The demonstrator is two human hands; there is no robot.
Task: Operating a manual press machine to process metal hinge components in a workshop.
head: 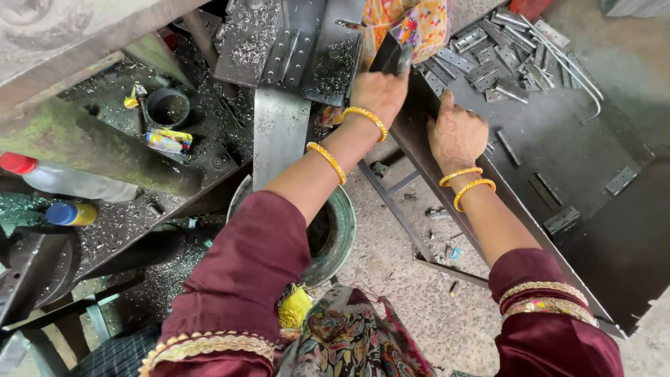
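Note:
My left hand is closed around a dark metal piece, held up near the edge of a dark metal tray. On the tray's rim, a little to the right, rests my right hand with its fingers spread against the metal and nothing in it. Both wrists wear yellow bangles, and both arms have maroon sleeves. Several grey metal hinges lie piled at the far end of the tray.
A machine bed strewn with metal shavings fills the left, with a black cup and two bottles. Steel plates stand in the middle. A round green bin sits on the concrete floor below my arms.

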